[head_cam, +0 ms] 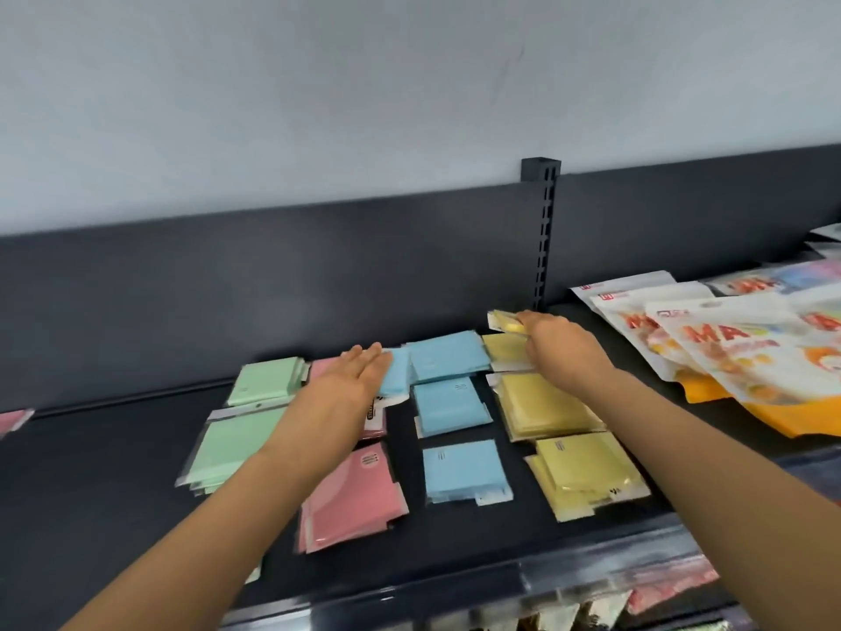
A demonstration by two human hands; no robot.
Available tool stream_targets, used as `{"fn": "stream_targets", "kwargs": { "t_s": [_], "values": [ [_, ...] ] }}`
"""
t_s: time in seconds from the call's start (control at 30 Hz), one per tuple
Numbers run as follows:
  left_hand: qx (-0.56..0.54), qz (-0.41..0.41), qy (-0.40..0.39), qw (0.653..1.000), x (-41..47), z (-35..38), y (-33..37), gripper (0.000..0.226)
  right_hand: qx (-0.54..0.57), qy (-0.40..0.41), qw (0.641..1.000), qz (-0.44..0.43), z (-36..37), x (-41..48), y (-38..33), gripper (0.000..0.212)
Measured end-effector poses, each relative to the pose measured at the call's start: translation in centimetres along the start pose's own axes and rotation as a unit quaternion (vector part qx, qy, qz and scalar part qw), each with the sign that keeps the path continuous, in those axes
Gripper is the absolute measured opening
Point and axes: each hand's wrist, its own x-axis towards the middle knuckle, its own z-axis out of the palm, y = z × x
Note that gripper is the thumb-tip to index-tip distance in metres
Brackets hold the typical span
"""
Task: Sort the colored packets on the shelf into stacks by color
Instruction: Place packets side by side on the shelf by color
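Observation:
Colored packets lie on a dark shelf (pixel 113 453) in columns: green packets (pixel 236 441) at the left, pink packets (pixel 350 498) beside them, blue packets (pixel 462 469) in the middle, yellow packets (pixel 585 471) to the right. My left hand (pixel 359 371) reaches flat, fingers straight, over the back pink packets and touches a blue packet (pixel 395 373). My right hand (pixel 557 346) pinches a yellow packet (pixel 505 322), lifted above the back yellow stack (pixel 503 350) near the shelf's rear panel.
Large white and orange snack bags (pixel 710 346) lie fanned out on the shelf's right part. A slotted upright post (pixel 544 239) rises behind the yellow stack. One pink packet (pixel 13 421) sits at the far left edge. More goods hang below the shelf front.

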Motion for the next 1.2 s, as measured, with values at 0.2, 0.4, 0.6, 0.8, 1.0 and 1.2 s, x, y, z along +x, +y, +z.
{"fn": "stream_targets", "kwargs": {
  "t_s": [0.2, 0.4, 0.6, 0.8, 1.0, 1.2],
  "values": [
    [0.009, -0.033, 0.023, 0.999, 0.7, 0.3, 1.2, 0.085, -0.039, -0.049, 0.997, -0.038, 0.9, 0.7, 0.6, 0.065],
    [0.001, -0.047, 0.035, 0.998, 1.8, 0.8, 0.8, 0.075, -0.002, -0.174, 0.984, -0.029, 1.7, 2.0, 1.3, 0.046],
    [-0.034, -0.029, 0.007, 0.999, 2.9, 1.8, 1.8, 0.069, 0.119, -0.169, 0.978, -0.008, 0.1, 2.1, 1.2, 0.034],
    [-0.010, 0.024, -0.062, 0.998, 4.3, 4.2, 4.6, 0.068, 0.170, -0.059, 0.984, -0.022, -0.8, 2.0, -0.9, 0.037],
    [0.011, 0.031, -0.167, 0.985, 4.6, 5.2, 5.3, 0.053, 0.187, -0.003, 0.980, -0.072, -1.8, 0.4, -2.5, 0.036],
    [-0.006, 0.053, -0.208, 0.977, 4.4, 4.4, 4.6, 0.065, 0.219, 0.017, 0.971, -0.095, -3.1, -1.2, -4.5, 0.036]
  ]
}}
